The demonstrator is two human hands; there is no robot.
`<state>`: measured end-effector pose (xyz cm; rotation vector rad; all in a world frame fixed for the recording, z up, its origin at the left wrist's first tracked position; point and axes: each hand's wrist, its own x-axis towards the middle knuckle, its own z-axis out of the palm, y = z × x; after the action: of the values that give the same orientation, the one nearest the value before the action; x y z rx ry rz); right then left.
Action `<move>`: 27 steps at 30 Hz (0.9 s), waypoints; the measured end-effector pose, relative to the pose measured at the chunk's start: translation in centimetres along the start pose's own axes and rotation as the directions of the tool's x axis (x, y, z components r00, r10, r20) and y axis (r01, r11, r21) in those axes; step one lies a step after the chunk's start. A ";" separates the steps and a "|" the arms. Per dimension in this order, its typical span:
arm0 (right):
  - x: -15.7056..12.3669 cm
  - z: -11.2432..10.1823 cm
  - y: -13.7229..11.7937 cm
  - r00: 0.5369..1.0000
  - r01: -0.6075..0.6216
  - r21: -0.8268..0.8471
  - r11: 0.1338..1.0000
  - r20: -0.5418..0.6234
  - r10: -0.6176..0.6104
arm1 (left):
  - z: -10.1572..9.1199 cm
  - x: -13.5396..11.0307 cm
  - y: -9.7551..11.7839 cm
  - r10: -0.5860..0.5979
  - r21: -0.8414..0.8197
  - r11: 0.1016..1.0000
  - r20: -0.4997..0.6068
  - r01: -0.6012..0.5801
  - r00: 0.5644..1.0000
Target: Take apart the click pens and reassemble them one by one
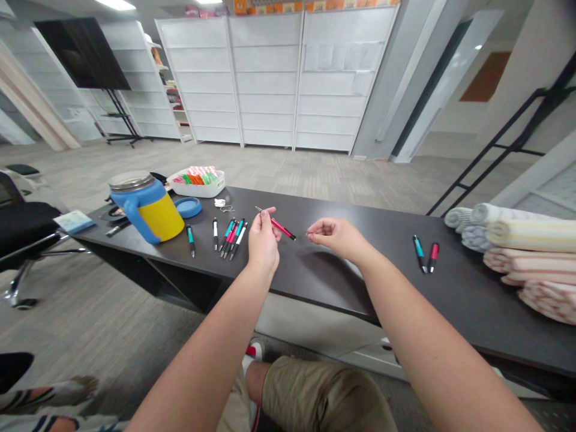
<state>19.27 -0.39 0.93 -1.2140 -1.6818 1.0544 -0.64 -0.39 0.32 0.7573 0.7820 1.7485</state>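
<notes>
Red pen [281, 228] pinched in left hand [263, 240] above the table [315, 270]; right hand [335, 235] curled, maybe pinching a small part, can't tell. 2 pens [425, 254] lie at right, likely finished; about 6 pens [231, 236] at left look untouched.

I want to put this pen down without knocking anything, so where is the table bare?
Widest bare stretch: between your right hand and the teal and red pen pair. Also bare along the near edge of the table, in front of the rolled towels. Crowded on the left: pen cluster, jug and tray.
</notes>
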 end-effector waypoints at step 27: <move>-0.3 0.2 -1.2 1.000 0.009 0.020 1.000 -0.013 -0.009 | -0.1 0.1 -0.6 -0.169 -0.023 0.985 0.066 0.171 0.983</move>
<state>18.83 -0.99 1.98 -1.1971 -1.6620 1.0536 -0.36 -0.17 -0.20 0.7029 0.7545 1.5721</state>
